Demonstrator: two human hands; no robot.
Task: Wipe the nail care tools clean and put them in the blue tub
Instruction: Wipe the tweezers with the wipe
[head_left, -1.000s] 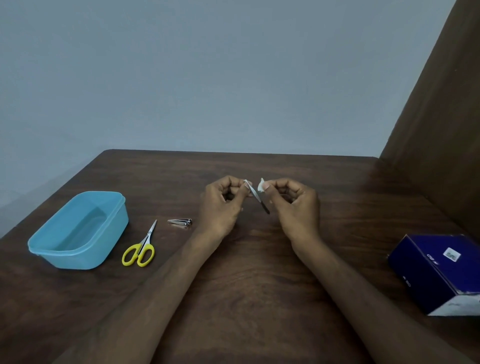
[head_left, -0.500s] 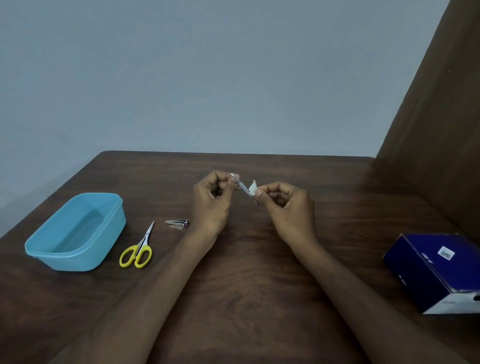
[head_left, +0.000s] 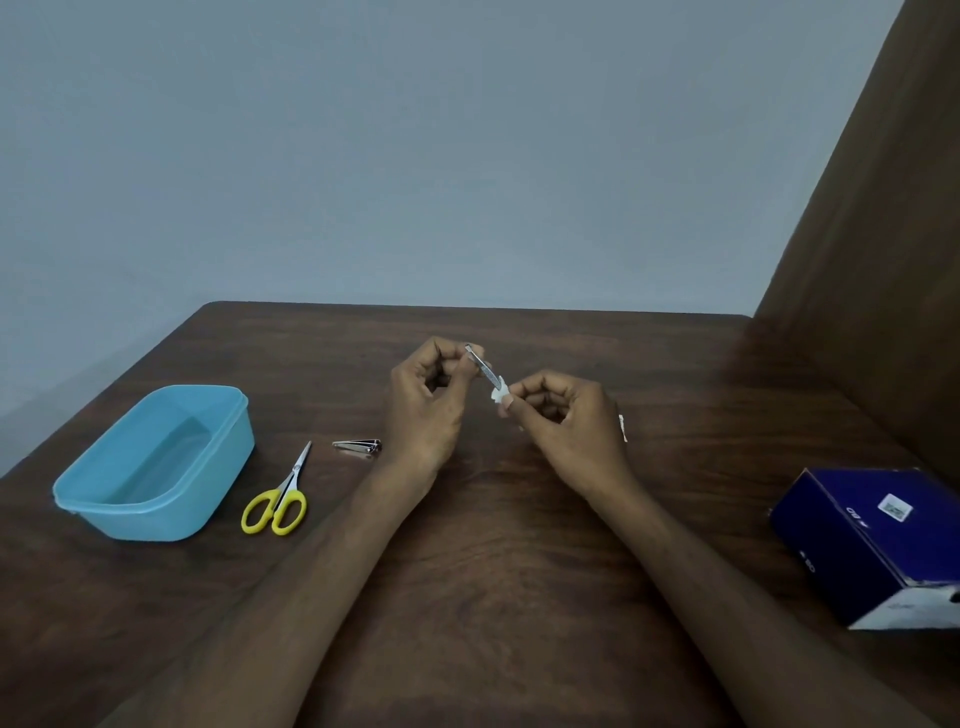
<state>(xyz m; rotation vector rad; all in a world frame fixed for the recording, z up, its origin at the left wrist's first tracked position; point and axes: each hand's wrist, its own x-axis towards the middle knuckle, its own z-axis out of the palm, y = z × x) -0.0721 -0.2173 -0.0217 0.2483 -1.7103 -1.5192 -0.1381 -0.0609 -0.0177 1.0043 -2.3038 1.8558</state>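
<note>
Left hand (head_left: 423, 402): pinching the upper end of a thin metal tool, perhaps a nail file (head_left: 483, 370), above the table (head_left: 493, 571).
Right hand (head_left: 563, 421): pinching a white wipe (head_left: 498, 396) around its lower end.
Blue tub (head_left: 156, 462): sitting far left.
Scissors (head_left: 280, 499), nail clipper (head_left: 358, 446): lying between tub and hands.

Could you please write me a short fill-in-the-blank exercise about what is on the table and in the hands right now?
1. The scissors beside the blue tub have ____ handles.
2. The left hand pinches a slim metal tool, while the right hand holds a small ____ wipe against it.
3. The nail clipper lies between the scissors and the ____ hand.

Missing words: yellow; white; left
</note>
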